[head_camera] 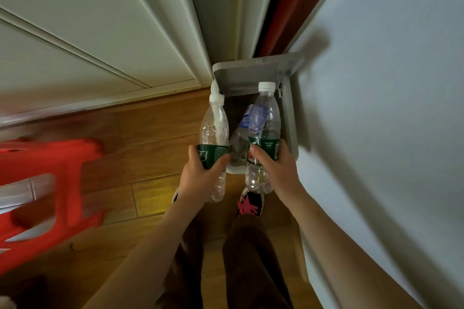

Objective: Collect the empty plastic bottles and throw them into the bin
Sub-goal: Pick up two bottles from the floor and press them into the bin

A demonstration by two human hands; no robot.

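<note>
Wooden plank floor (155, 133) running from the white panelled door to the pale wall. Standing on it: a grey lidded bin (291, 118) in the corner with its lid raised, a red plastic stool (50, 183) off to the left, and two sneakers (248, 204) planted just before the bin.

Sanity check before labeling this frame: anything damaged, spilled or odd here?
No spill. The bottle in the left hand looks crumpled; the right hand holds an intact one. A third bottle lies tilted in the open bin. The red stool is only motion-blurred.
</note>
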